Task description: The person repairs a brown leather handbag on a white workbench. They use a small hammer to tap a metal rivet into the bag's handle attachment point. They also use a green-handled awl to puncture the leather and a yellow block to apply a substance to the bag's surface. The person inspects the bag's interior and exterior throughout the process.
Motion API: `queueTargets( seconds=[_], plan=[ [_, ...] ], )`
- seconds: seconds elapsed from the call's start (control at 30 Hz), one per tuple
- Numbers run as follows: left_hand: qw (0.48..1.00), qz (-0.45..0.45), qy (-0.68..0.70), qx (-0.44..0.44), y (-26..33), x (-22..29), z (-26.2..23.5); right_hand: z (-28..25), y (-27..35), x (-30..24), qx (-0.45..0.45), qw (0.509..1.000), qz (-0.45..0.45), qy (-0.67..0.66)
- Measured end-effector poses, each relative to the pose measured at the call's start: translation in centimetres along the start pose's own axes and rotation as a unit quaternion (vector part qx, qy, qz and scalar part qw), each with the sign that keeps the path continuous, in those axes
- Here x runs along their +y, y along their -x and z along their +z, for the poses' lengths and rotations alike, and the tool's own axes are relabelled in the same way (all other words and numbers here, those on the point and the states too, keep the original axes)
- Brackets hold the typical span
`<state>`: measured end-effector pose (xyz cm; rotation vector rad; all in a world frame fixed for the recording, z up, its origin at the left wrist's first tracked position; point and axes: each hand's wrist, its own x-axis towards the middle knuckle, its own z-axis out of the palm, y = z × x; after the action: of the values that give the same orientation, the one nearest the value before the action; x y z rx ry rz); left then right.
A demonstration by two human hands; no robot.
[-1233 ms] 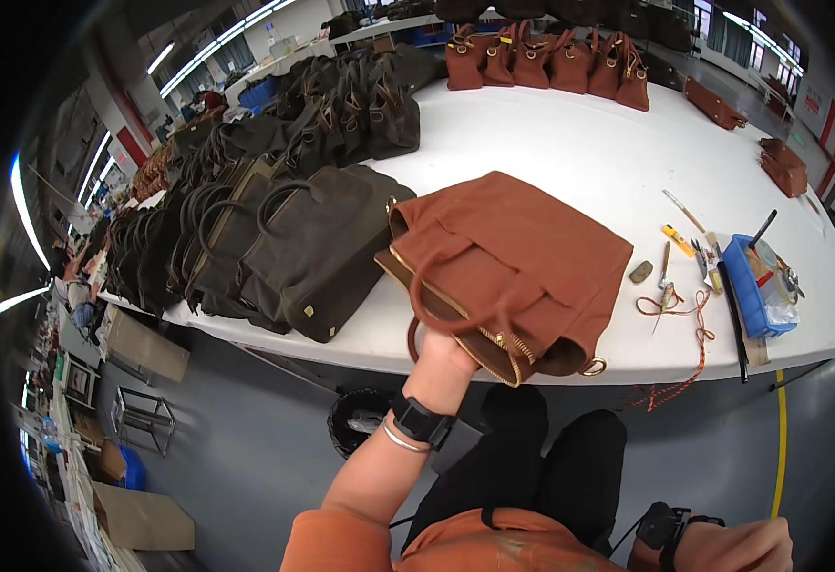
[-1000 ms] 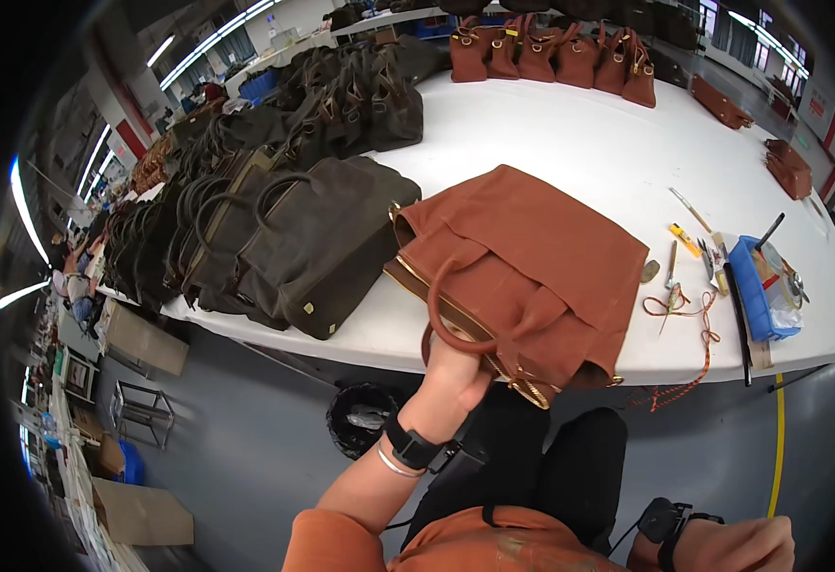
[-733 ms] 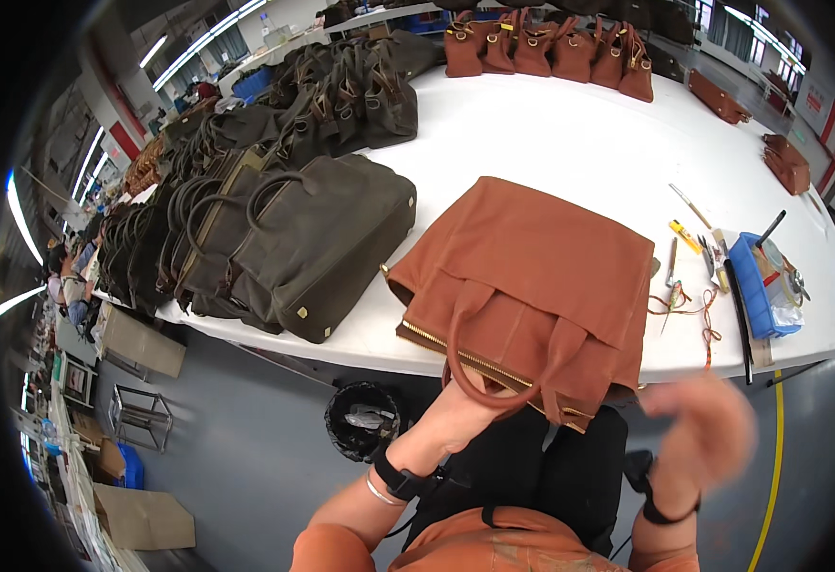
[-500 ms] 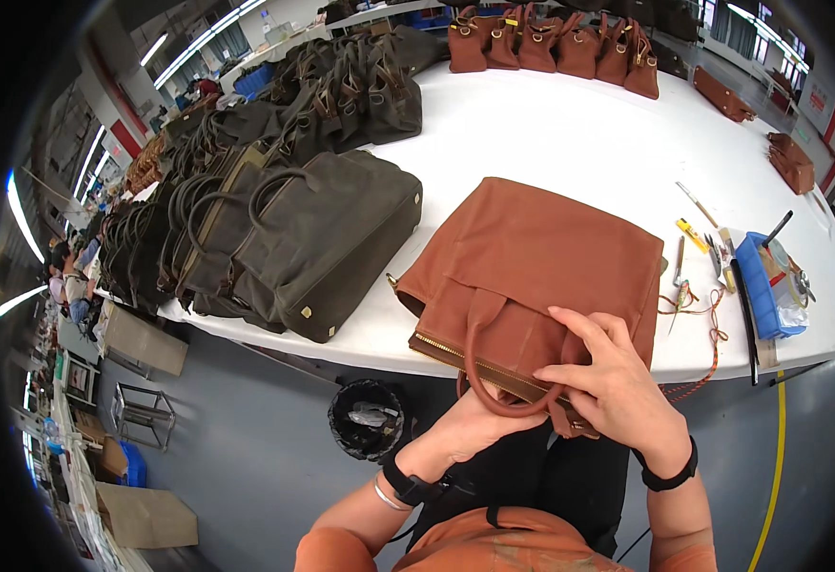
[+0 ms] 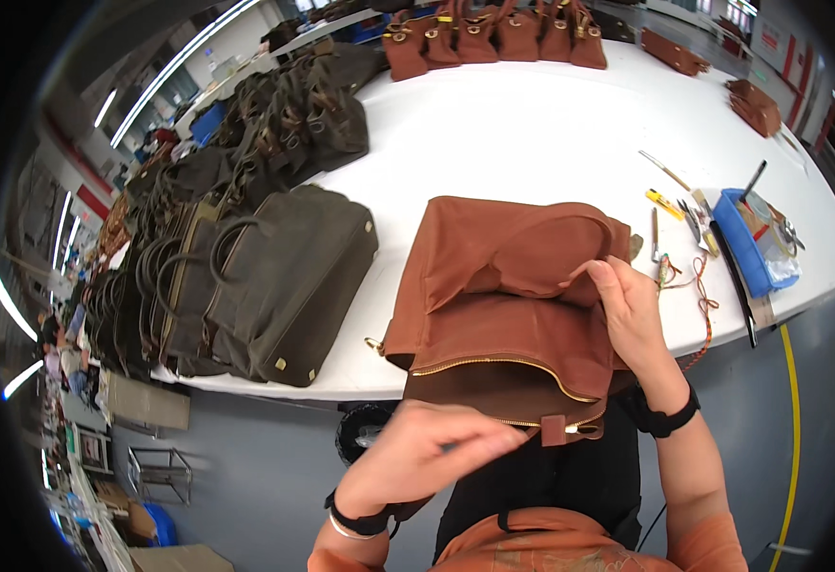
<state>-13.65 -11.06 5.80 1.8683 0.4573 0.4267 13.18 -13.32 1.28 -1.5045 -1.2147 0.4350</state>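
Has slouchy brown leather bag (image 5: 508,329) overhanging white table edge (image 5: 352,372), between dark bags (image 5: 288,272) and blue bin (image 5: 742,243). Pinches folds with right hand (image 5: 632,310); has left hand (image 5: 417,453) at gold zip (image 5: 498,360), can't tell if gripping.

Taken from a head-worn fisheye camera, aimed downward and ahead — left hand (image 5: 422,453), right hand (image 5: 629,310) and brown bag (image 5: 508,329) framed close, white table (image 5: 503,124) spread out beyond

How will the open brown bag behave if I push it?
The open brown bag will likely flex rather than stay rigid, since its facing side is visibly folded. Its mouth may gape, as the gold zipper is undone. It might tip off the table, since its mouth end overhangs the edge.
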Motion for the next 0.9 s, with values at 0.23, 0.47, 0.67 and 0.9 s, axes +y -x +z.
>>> queueTargets(
  seconds=[0.23,0.47,0.67,0.9],
  plan=[
    [0.951,0.015,0.015,0.310,-3.3,0.7,-3.2,0.6,-1.1,1.3,0.000,0.999,0.027,-0.036],
    [0.989,-0.099,0.044,0.103,-6.4,-0.1,-4.4,0.9,-1.3,3.3,-0.006,0.999,0.003,-0.039],
    [0.993,-0.109,-0.024,0.047,-7.6,-5.5,-0.6,0.7,-0.8,2.6,-0.030,0.999,0.013,-0.005],
    [0.975,-0.075,-0.129,0.164,-7.0,-4.4,3.1,0.9,-0.7,2.7,-0.020,0.999,0.030,0.013]
  ],
)
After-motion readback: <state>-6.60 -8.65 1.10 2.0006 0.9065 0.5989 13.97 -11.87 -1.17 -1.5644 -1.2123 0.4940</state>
